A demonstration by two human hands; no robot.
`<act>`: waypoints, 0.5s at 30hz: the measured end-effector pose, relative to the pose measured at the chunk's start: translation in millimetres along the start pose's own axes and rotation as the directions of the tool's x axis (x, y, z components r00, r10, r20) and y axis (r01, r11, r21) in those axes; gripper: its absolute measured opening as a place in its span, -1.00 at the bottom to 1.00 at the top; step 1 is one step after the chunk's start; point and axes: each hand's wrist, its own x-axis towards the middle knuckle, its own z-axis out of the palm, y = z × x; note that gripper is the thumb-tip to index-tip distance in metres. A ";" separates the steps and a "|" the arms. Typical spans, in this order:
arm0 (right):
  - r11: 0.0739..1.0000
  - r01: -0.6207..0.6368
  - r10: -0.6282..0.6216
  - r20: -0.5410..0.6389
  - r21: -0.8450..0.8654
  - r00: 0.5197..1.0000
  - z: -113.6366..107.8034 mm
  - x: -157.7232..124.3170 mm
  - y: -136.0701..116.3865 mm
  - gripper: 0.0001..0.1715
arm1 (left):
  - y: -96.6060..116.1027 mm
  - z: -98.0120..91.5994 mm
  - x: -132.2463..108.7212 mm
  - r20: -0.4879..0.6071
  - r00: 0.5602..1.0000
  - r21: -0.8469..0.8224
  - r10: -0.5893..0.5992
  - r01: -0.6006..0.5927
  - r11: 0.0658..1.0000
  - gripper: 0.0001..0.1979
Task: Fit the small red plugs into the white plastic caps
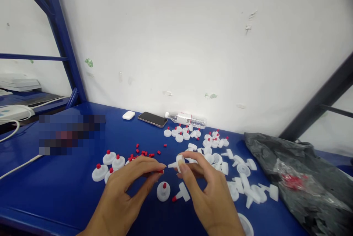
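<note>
Clamping a white nozzle cap (pixel 180 164), the person's right grip (pixel 211 190) is pointing the spout (pixel 172 165) toward nine o'clock. The left grip (pixel 120 188) is pinching a small red tip (pixel 161 171) just beside the spout's end. On the blue desk (pixel 55 192), loose red tips (pixel 144 153) are lying between one and two o'clock from the left grip, and red-tipped nozzle caps (pixel 100 173) are sitting at ten. More white nozzle caps (pixel 243 169) are spreading at two to three o'clock from the right grip; a water bottle (pixel 185 119) is lying at eleven.

Pinching between thumb (pixel 188 175) and fingers (pixel 149 164) with left hand (pixel 129 191) and right hand (pixel 207 191), holding both near but apart
</note>
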 end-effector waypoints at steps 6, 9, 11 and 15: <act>0.998 0.055 -0.055 0.050 0.016 0.997 0.7 -5.8 -9.1 -0.48 | 9.9 -5.2 0.3 -0.027 0.999 -0.124 -0.047 0.043 0.991 -0.83; 0.998 0.057 -0.055 0.045 -0.032 0.997 1.1 -8.1 -5.2 -0.47 | 10.2 -4.5 -0.8 -0.038 0.999 -0.112 -0.036 0.032 0.993 -0.84; 0.997 0.045 -0.043 0.034 -0.067 0.999 2.1 -9.2 -2.4 -0.48 | 10.3 -4.2 -2.1 -0.068 0.997 -0.097 -0.023 0.016 0.995 -0.86; 0.998 0.065 -0.065 0.029 0.002 0.997 2.9 -8.8 -0.9 -0.49 | 11.1 -4.3 -6.5 -0.104 0.995 -0.041 0.008 -0.012 0.999 -0.84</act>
